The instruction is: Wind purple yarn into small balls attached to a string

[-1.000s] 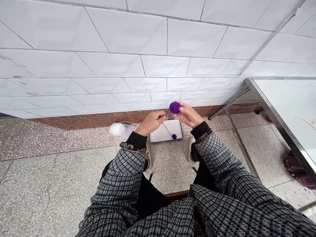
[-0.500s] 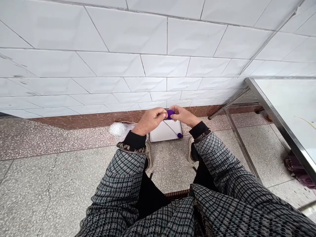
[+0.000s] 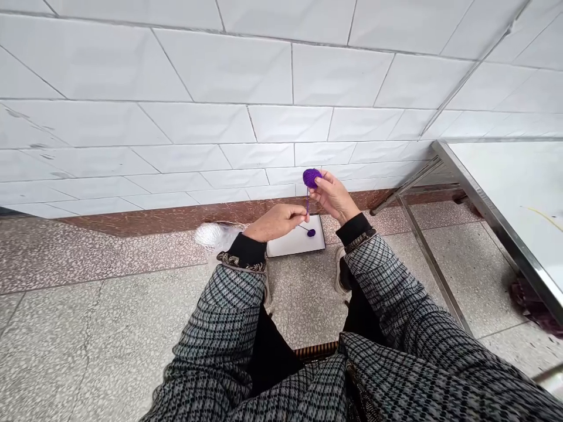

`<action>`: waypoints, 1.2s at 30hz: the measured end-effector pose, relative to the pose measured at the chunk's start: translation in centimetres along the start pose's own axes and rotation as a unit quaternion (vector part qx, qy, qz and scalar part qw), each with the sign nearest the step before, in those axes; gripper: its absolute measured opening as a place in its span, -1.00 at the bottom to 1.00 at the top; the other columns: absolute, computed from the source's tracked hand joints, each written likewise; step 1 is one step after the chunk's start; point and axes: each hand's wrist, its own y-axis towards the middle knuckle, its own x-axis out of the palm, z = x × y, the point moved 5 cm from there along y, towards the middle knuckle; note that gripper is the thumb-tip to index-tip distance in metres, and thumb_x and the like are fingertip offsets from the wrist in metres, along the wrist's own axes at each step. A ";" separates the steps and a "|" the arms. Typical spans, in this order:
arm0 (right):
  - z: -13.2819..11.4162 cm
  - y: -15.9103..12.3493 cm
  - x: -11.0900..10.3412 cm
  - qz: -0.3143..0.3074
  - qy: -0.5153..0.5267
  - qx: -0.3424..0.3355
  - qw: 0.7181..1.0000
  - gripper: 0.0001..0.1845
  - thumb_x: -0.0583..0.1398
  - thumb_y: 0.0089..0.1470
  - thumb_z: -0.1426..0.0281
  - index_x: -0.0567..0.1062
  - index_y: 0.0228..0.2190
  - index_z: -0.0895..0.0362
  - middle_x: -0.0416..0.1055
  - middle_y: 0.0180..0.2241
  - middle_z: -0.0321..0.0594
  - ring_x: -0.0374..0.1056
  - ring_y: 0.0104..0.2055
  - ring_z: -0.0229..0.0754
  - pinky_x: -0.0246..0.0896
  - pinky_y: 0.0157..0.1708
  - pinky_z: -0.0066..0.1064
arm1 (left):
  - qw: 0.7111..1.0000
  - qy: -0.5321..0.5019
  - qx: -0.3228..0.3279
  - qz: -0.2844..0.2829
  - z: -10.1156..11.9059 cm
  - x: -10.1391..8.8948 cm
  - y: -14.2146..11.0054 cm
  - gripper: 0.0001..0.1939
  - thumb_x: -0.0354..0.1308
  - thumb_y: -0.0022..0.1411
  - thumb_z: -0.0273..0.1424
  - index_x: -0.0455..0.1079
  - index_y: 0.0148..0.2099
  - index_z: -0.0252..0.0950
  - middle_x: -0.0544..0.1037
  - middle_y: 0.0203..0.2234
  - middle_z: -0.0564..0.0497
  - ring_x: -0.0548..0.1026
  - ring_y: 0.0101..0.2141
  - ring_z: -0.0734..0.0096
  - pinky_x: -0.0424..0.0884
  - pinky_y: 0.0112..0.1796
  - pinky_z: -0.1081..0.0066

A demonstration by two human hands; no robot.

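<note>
Right hand (image 3: 336,196) grips a purple yarn ball (image 3: 311,177) between thumb and fingers. Ball sits out at the fingertips, on the side toward the left hand; most of its rounded face is uncovered, thumb pressing its lower right edge. Left hand (image 3: 277,223) lower and apart from the ball, thumb and fingertips pinched together on a purple strand (image 3: 307,199). Strand runs nearly straight up from that pinch to the underside of the ball, spanning the gap between the hands.

Below: a shallow tray (image 3: 292,245), white inside, dark rim, on the floor near the wall foot. Left hand covers part of it from view. A second, smaller purple ball (image 3: 311,233) lies in the tray, toward its right side, touched by neither hand; a thin line of yarn leads from it up toward the left fingertips.

Left of the tray, on the floor: white yarn (image 3: 210,234) with clear plastic about it, partly behind the left wrist. White tiled wall (image 3: 259,123) ahead, reddish-brown baseboard (image 3: 176,217) beneath. To the right, a metal-edged table (image 3: 505,193), a yellow strand (image 3: 545,217) on its pale top; dark cloth (image 3: 534,302) low beneath the near edge.
</note>
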 end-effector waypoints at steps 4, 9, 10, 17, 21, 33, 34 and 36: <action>0.8 0.1 -0.8 0.009 -0.211 0.003 0.977 -0.74 0.28 -0.05 0.51 0.39 -0.27 0.14 0.40 -0.33 -0.30 0.27 -0.40 -0.34 0.26 -0.40 -0.49 | 0.999 0.003 0.018 0.031 0.6 -0.2 0.2 -0.78 0.01 0.24 -0.37 0.47 -0.32 -0.30 0.49 -0.46 0.04 0.35 -0.46 0.45 0.25 -0.33 0.41; 2.3 -1.6 0.5 -0.201 -0.298 0.103 0.927 -0.70 0.24 -0.10 0.57 0.46 -0.23 0.17 0.42 -0.37 -0.29 0.27 -0.39 -0.30 0.22 -0.44 -0.49 | 0.991 0.002 -0.011 0.134 -0.6 -1.8 -0.2 -0.80 0.02 0.21 -0.34 0.42 -0.35 -0.31 0.49 -0.46 0.01 0.39 -0.40 0.38 0.28 -0.31 0.39; 2.3 -2.0 0.8 -0.238 -0.282 0.115 0.922 -0.69 0.24 -0.10 0.57 0.47 -0.23 0.17 0.42 -0.36 -0.28 0.27 -0.40 -0.31 0.23 -0.45 -0.49 | 0.990 0.005 -0.013 0.142 -0.8 -2.1 -0.3 -0.80 0.01 0.21 -0.35 0.41 -0.36 -0.31 0.49 -0.46 0.01 0.40 -0.39 0.37 0.28 -0.31 0.38; 0.9 -2.3 1.0 -0.248 -0.053 0.094 0.963 -0.59 0.35 -0.11 0.41 0.39 -0.17 0.14 0.43 -0.26 -0.24 0.32 -0.39 -0.35 0.33 -0.43 -0.50 | 0.985 0.031 -0.042 0.165 -1.6 -2.7 -0.4 -0.79 -0.02 0.22 -0.34 0.37 -0.37 -0.31 0.45 -0.47 0.03 0.37 -0.39 0.38 0.28 -0.29 0.39; -0.3 -1.0 -0.1 -0.129 0.057 -0.001 0.990 -0.48 0.39 -0.08 0.21 0.33 -0.14 0.10 0.38 -0.33 -0.32 0.30 -0.42 -0.38 0.31 -0.43 -0.52 | 0.998 0.027 -0.015 0.059 -1.0 -0.8 0.3 -0.77 -0.04 0.26 -0.35 0.40 -0.34 -0.31 0.44 -0.49 0.07 0.34 -0.44 0.43 0.25 -0.32 0.41; 2.1 -1.3 -1.2 -0.119 -0.314 0.069 0.939 -0.74 0.25 -0.06 0.53 0.34 -0.28 0.14 0.36 -0.40 -0.34 0.21 -0.46 -0.35 0.15 -0.51 -0.51 | 0.992 -0.002 0.012 0.126 -0.4 -1.4 -0.1 -0.78 0.01 0.23 -0.32 0.41 -0.34 -0.33 0.51 -0.44 0.00 0.42 -0.37 0.39 0.33 -0.28 0.38; 2.3 -1.8 -0.8 -0.177 -0.314 0.091 0.928 -0.73 0.26 -0.08 0.54 0.36 -0.28 0.14 0.38 -0.40 -0.33 0.23 -0.44 -0.34 0.17 -0.50 -0.51 | 0.991 -0.007 0.015 0.132 -0.4 -1.5 -0.1 -0.79 0.01 0.21 -0.33 0.41 -0.35 -0.33 0.51 -0.42 -0.01 0.43 -0.35 0.38 0.34 -0.27 0.37; 2.4 -2.9 0.0 -0.281 -0.273 0.117 0.913 -0.70 0.29 -0.11 0.53 0.39 -0.26 0.14 0.40 -0.36 -0.30 0.27 -0.39 -0.32 0.23 -0.46 -0.50 | 0.992 -0.011 0.020 0.127 -0.5 -1.6 -0.2 -0.80 0.02 0.19 -0.33 0.40 -0.36 -0.33 0.51 -0.42 -0.01 0.43 -0.35 0.37 0.35 -0.25 0.37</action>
